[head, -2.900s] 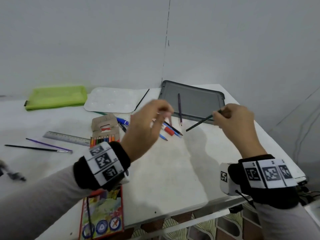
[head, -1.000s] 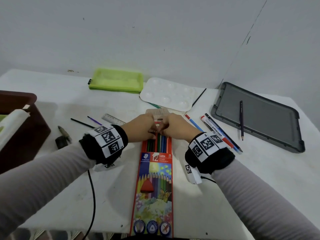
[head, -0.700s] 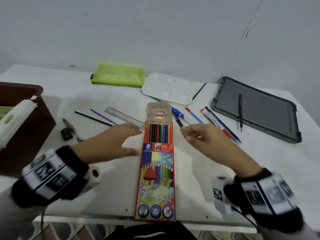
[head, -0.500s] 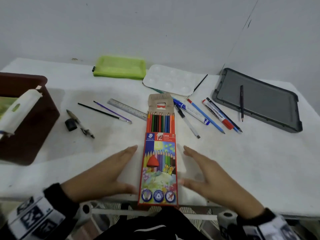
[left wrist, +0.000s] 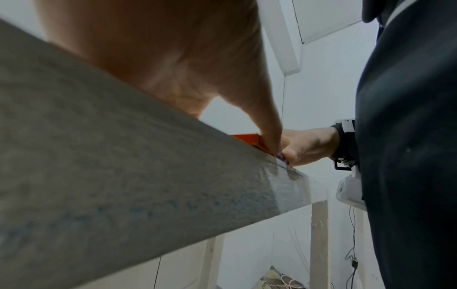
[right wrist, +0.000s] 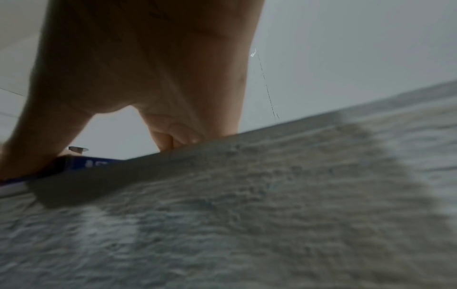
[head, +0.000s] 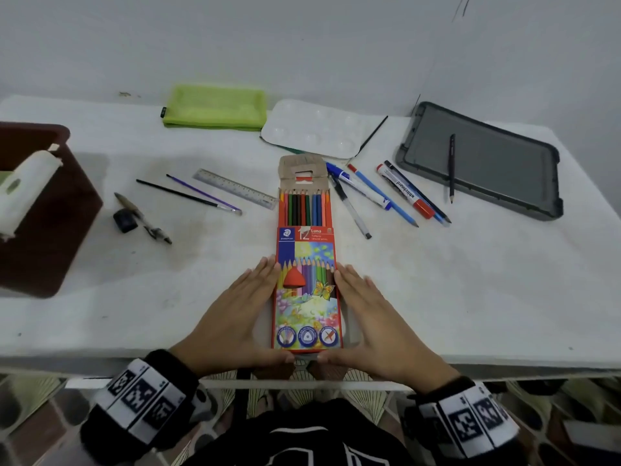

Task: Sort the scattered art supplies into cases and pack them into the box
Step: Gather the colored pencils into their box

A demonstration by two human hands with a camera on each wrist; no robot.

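The coloured pencil box (head: 306, 297) lies lengthwise on the white table (head: 470, 290), its near end at the table's front edge. Its cardboard flap (head: 302, 168) is folded back and the pencil tips (head: 304, 205) stick out. My left hand (head: 245, 314) lies flat against the box's left side and my right hand (head: 366, 314) against its right side. All fingers are straight, and both thumbs touch the near end. In the left wrist view my left thumb (left wrist: 269, 133) presses the box's orange end (left wrist: 249, 139). In the right wrist view the box's blue side (right wrist: 94, 163) shows.
A brown box (head: 50, 230) holding a white roll (head: 23, 193) stands at the left. A green case (head: 215, 107), a white palette (head: 312, 129) and a grey case (head: 497, 169) with a pencil (head: 452, 166) lie at the back. Pens (head: 379, 193), ruler (head: 235, 188), brushes (head: 188, 195) and sharpener (head: 125, 220) are scattered.
Both hands left the box's open top, drew back toward me and now lie flat against its lower sides with the thumbs at its near end.
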